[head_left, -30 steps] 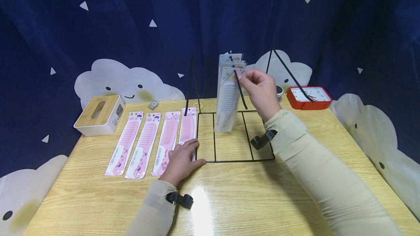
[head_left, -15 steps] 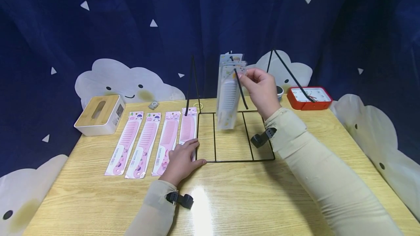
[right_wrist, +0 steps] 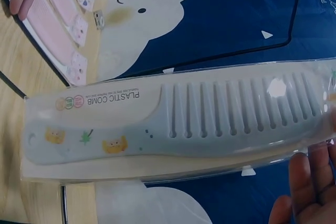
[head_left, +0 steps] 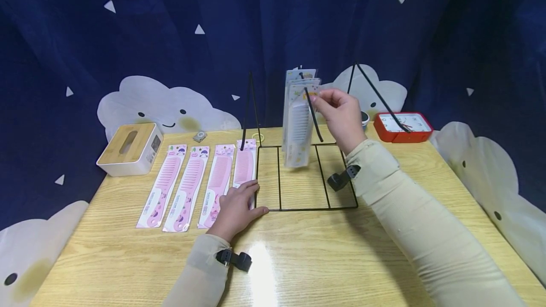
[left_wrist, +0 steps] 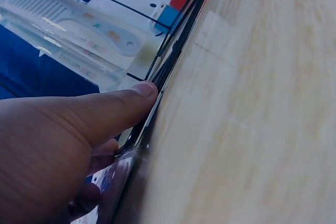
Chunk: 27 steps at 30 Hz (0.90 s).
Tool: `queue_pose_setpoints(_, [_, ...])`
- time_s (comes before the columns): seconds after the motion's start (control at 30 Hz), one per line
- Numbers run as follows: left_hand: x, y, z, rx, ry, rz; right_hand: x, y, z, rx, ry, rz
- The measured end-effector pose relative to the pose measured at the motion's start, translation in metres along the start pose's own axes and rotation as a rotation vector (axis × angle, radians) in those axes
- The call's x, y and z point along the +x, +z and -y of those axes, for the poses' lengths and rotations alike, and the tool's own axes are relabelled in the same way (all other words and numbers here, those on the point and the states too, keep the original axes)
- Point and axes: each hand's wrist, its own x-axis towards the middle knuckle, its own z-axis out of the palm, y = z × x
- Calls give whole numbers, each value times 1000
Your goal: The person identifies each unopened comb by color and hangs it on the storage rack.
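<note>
Fingertips of the right hand point(head_left: 339, 115) pinch the top of a packaged blue comb point(head_left: 297, 127) at the wire rack's point(head_left: 298, 174) hook (others hang behind), while the left hand point(head_left: 236, 205) lies flat on the rack's near-left corner, likely steadying it.

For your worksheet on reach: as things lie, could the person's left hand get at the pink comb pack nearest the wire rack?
Probably yes: the left hand already rests at the rack's edge, on that pink comb pack, with nothing between them.
</note>
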Motion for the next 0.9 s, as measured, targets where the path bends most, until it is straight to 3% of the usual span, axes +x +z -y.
queue_pose_setpoints(0.37, [1, 2, 0, -4, -1, 12, -4, -12, -20, -52, -3, -21])
queue_pose_setpoints(0.67, [2, 2, -1, -6, 0, 7, -43, -31, -58, -75, 75, -72])
queue_pose_setpoints(0.9, [1, 1, 0, -2, -3, 1, -80, -56, -100, -190, 147, -80])
